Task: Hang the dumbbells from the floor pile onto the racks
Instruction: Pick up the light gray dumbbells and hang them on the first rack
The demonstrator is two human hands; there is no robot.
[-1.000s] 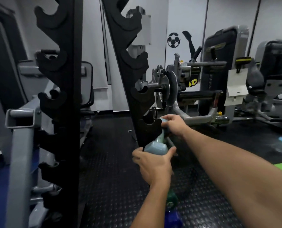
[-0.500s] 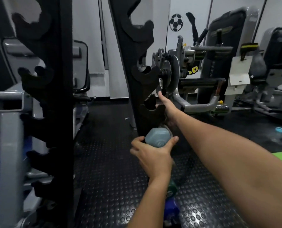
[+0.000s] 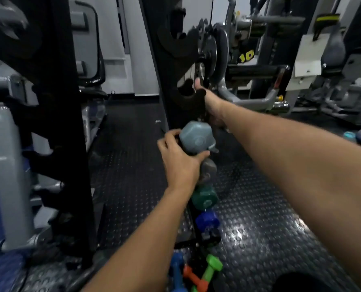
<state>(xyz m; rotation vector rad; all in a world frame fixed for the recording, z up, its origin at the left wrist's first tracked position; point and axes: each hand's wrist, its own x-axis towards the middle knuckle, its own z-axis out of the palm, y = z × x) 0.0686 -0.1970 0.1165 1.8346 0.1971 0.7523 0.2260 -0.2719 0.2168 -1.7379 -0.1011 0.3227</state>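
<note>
My left hand [image 3: 179, 163] grips a grey-blue dumbbell [image 3: 194, 140] by its handle, with its near head against the right black rack upright [image 3: 171, 60]. My right hand [image 3: 211, 104] reaches past it and rests against an empty rack hook [image 3: 189, 98]. One finger points straight up and the others are hidden behind the hook. Below the held dumbbell, a grey dumbbell [image 3: 208, 171], a dark green one [image 3: 203, 198] and a blue one [image 3: 207, 221] hang on the rack. The floor pile holds a blue [image 3: 176, 268], an orange [image 3: 193, 277] and a light green dumbbell [image 3: 211, 268].
A second black rack upright [image 3: 55, 102] with empty hooks stands at the left, beside a grey machine frame [image 3: 4, 165]. Weight machines [image 3: 259, 60] fill the back right. The floor is black studded rubber [image 3: 259, 228].
My right hand let go of the dumbbell's far end and rose to the hook above. My left hand keeps its hold on the dumbbell, and the view has tilted down to show the floor pile.
</note>
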